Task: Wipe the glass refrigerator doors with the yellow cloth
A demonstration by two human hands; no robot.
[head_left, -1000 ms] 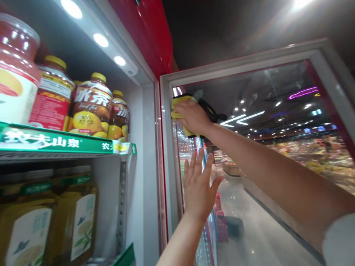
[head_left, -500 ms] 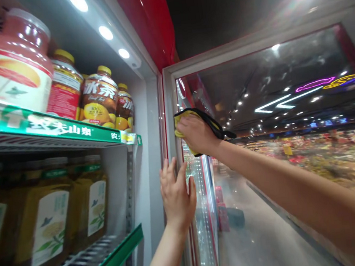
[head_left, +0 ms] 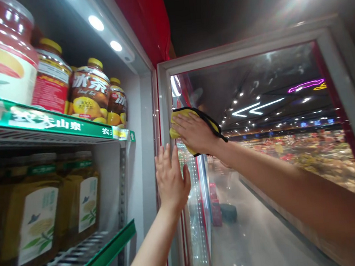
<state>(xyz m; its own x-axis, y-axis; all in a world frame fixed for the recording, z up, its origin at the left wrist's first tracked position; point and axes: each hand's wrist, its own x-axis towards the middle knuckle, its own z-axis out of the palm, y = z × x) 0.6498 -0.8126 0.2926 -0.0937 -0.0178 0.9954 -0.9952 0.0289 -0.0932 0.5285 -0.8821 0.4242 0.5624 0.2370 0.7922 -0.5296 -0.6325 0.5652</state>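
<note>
A yellow cloth with black edging (head_left: 194,148) lies against the glass of an open cooler door (head_left: 251,49), near its hinge side. My right hand (head_left: 193,131) presses on the cloth, fingers stretched over it toward the door frame. Lower and to the left, my left hand (head_left: 171,180) is raised with its fingers extended and the thumb apart, at the inner edge of the door frame. It holds nothing.
Shelves on the left carry a large pink jug (head_left: 4,54), iced tea bottles (head_left: 89,93) and several dark yellow bottles (head_left: 40,211). A green shelf strip (head_left: 98,259) juts out low. Through the glass are an aisle floor (head_left: 240,245) and goods.
The view has shifted a little, and the shelves and door appear further left. My right hand's fingers look more spread out on the cloth. My left hand stays beside the frame.
</note>
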